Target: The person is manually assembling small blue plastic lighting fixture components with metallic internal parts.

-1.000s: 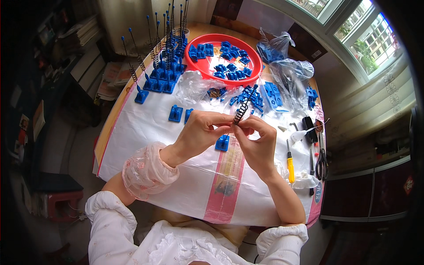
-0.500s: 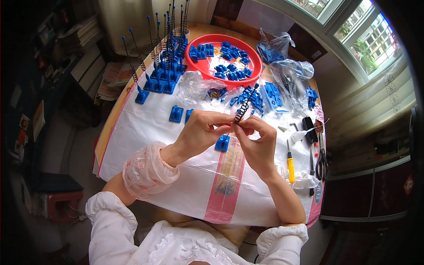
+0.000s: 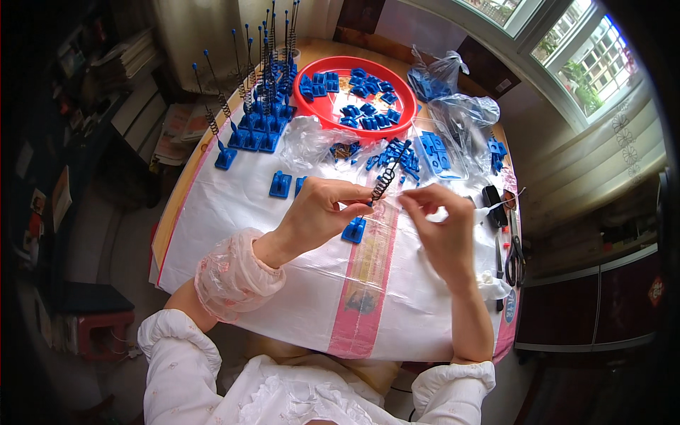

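Note:
My left hand (image 3: 329, 197) pinches the foot of a black coil spring (image 3: 383, 183) between thumb and fingertips. A thin rod with a blue tip rises from the spring, tilted to the right. Just below those fingertips, a blue square base (image 3: 354, 229) sits on the table, apparently joined to the spring's lower end. My right hand (image 3: 443, 219) is held off to the right of the spring, fingers loosely bent and apart, with nothing visible in them. Behind it lies a white bottle with a thin nozzle (image 3: 499, 205), partly hidden.
Finished-looking spring pieces on blue bases (image 3: 258, 131) stand at the far left. A red basin (image 3: 303, 106) holds blue parts. Loose blue bases (image 3: 280, 184) lie left of my hand. Clear plastic bags (image 3: 464, 110), scissors (image 3: 516, 258) and a black case (image 3: 491, 198) lie at the right.
My right hand has let go of the spring and moved right, now covering the yellow-handled screwdriver. My left hand keeps its pinch, shifted slightly left.

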Tool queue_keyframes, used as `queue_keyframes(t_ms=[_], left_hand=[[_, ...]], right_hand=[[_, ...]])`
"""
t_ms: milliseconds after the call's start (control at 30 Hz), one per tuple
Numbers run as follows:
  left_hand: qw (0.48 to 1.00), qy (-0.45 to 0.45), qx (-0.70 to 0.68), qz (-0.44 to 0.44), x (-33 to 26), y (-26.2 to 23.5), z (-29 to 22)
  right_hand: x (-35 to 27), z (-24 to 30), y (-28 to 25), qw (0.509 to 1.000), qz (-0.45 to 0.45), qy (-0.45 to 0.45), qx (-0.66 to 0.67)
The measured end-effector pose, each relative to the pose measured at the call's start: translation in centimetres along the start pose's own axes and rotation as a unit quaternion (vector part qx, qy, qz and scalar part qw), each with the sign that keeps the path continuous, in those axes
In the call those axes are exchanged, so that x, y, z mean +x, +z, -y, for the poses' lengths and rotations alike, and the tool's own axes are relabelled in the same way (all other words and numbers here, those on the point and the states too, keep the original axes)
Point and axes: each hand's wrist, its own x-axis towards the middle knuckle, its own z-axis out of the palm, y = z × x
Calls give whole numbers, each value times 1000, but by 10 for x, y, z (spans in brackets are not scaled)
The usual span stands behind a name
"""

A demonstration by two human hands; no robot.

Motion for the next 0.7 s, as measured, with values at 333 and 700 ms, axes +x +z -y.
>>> queue_keyframes(t_ms=[333,700], left_hand=[[1000,16,-23,2,1,2,9],[1000,21,-11,2,2,1,4]], right_hand=[[-10,-37,-127,979,-178,105,-7],[-66,-165,-47,927,-262,260,63]])
